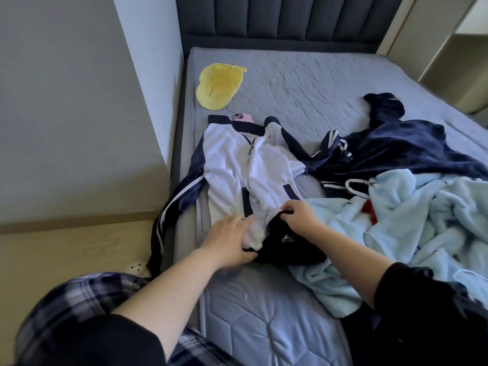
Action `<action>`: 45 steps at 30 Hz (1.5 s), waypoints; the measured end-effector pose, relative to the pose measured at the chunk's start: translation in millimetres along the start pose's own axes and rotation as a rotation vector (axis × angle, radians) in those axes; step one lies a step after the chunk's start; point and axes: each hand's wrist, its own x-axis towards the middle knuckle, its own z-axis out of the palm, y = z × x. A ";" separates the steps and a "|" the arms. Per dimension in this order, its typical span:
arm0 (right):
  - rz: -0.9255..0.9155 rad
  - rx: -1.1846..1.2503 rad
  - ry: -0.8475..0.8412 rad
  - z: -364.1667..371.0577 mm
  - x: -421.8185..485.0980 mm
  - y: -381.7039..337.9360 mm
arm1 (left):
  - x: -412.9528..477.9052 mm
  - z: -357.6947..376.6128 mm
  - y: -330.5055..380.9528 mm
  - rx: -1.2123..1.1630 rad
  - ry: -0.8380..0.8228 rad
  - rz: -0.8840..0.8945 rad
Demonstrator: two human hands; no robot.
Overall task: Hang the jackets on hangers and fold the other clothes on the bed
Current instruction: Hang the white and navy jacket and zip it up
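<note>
Head view, jacket (232,159) sleeve overhanging bed (303,83) edge, right hand (298,217) pinching hem

yellow cap (219,85): near dark headboard (290,19) | pink phone (243,118): near cap | white perforated shoe (136,266): on floor (66,249)

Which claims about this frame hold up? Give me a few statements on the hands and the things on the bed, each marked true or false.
1. A yellow cap lies on the mattress. True.
2. The pink phone lies on the floor. False: it lies on the mattress, at the collar of the white and navy jacket.
3. The right hand grips dark fabric at the jacket's lower end. True.
4. The left hand holds a hanger. False: it rests on the jacket's white cloth with fingers extended, and no hanger is in view.
5. The light blue fleece is neatly folded. False: it lies crumpled on the right side of the bed.
</note>
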 end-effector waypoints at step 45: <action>-0.168 -1.229 -0.487 -50.7 -35.4 -5.0 | -2.8 -75.0 -19.5 0.568 -0.377 -0.039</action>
